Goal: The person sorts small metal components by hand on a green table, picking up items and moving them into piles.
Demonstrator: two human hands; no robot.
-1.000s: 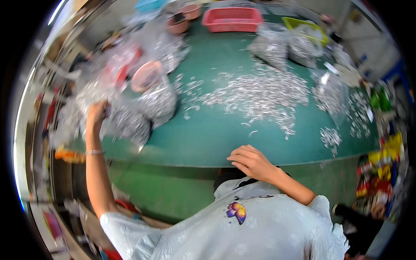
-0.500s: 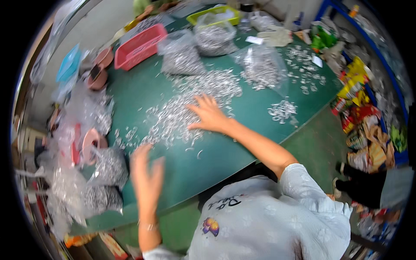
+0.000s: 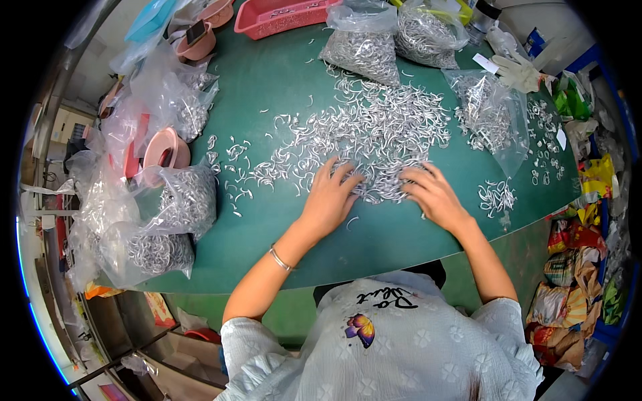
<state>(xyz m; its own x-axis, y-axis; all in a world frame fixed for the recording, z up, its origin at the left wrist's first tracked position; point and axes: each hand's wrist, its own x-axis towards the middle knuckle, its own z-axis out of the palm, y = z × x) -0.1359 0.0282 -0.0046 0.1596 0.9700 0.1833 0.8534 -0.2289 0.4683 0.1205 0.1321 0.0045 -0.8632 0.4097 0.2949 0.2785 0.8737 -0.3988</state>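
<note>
A wide heap of small curved silvery metal pieces (image 3: 384, 123) lies across the green table. My left hand (image 3: 328, 200) rests at the heap's near edge, fingers bent and apart, touching the pieces. Opposite it, my right hand (image 3: 436, 199) has its spread fingers on the same edge. A small cluster of pieces lies between the two hands, and neither hand grips anything that I can see. One loose curved piece (image 3: 352, 222) sits just in front of my left hand. A metal bangle circles my left wrist.
Behind the heap stand clear bags of metal pieces (image 3: 364, 50) and a pink tray (image 3: 284, 19). Filled bags (image 3: 184, 200) and a pink bowl (image 3: 167, 148) line the left side. Rightward are an open bag (image 3: 491, 113), a small pile (image 3: 496, 198) and scattered rings (image 3: 545, 144).
My left hand has moved right from the table's near left onto the heap's near edge. My right hand has shifted to that edge too, and the view has tilted down.
</note>
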